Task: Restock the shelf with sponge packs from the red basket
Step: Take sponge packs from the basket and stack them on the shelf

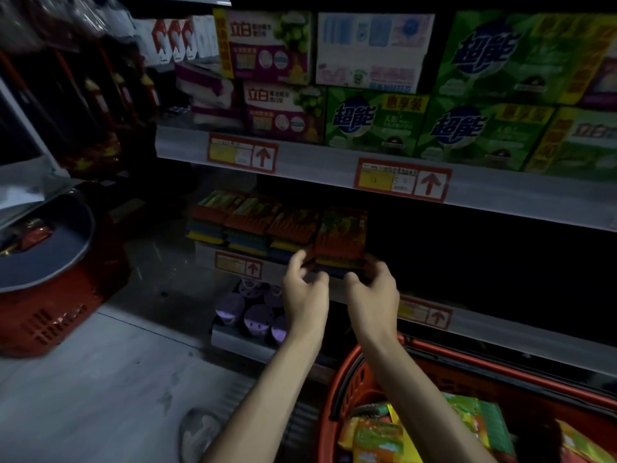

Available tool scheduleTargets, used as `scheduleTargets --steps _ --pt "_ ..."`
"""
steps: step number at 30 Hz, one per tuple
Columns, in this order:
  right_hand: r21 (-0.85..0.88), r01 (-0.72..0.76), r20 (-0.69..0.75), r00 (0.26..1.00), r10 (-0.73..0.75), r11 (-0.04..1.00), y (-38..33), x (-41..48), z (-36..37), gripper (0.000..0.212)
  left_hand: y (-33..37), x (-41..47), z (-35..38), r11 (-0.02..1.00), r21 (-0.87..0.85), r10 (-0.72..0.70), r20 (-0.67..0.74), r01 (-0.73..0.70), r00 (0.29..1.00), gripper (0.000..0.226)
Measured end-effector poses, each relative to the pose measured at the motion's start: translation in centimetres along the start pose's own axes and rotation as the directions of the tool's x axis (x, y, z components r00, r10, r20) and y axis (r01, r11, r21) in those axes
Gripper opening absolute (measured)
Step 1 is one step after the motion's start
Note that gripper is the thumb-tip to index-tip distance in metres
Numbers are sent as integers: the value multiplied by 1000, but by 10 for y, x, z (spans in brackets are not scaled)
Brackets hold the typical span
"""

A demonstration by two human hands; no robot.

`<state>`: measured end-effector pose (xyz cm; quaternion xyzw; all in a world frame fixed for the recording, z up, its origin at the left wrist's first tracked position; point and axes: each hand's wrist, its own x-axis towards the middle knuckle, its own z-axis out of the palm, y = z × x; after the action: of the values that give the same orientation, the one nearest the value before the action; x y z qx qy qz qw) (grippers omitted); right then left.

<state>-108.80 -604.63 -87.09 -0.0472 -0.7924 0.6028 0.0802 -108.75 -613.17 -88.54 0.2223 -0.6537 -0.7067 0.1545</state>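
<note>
Head view, starting below the right forearm: the red basket (344, 389) sits under both wrists, and loose packs (474, 426) in yellow and green wrappers lie piled in it. Left of the left forearm is the pale floor (100, 379).

Both arms reach forward with the hands side by side, a narrow gap between them. The left hand (305, 292) has its fingers curled and pinches the lower left corner of a pack (340, 233). The right hand (372, 292) is also curled, and its fingers wrap the pack's lower right edge. The pack stands just above the fingertips of both hands, its orange-red face turned toward the camera and a yellow layer showing along the bottom. It is at the front lip of the shelf (207, 252); whether it already rests on the shelf is too dark to tell.

Just left of the left hand's fingers a row (253, 218) of similar packs lies on that shelf, the nearest one right beside the held pack. A price tag (238, 264) hangs on the lip below them. Under the left hand, one level down, stand purple cups (257, 317).

Above both hands, on the next level up, are green boxes (374, 121). Far to the left of the left hand sits a second basket (50, 312), also red.
</note>
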Motion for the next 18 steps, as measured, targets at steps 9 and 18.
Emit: scheduleTargets --steps 9,18 --pt "-4 -24 30 999 24 1000 0 1 -2 56 5 3 -1 1000 14 0 -25 1 1000 52" --pt "7 -24 67 997 24 1000 10 9 -2 59 5 6 -3 1000 20 19 -35 -19 999 49"
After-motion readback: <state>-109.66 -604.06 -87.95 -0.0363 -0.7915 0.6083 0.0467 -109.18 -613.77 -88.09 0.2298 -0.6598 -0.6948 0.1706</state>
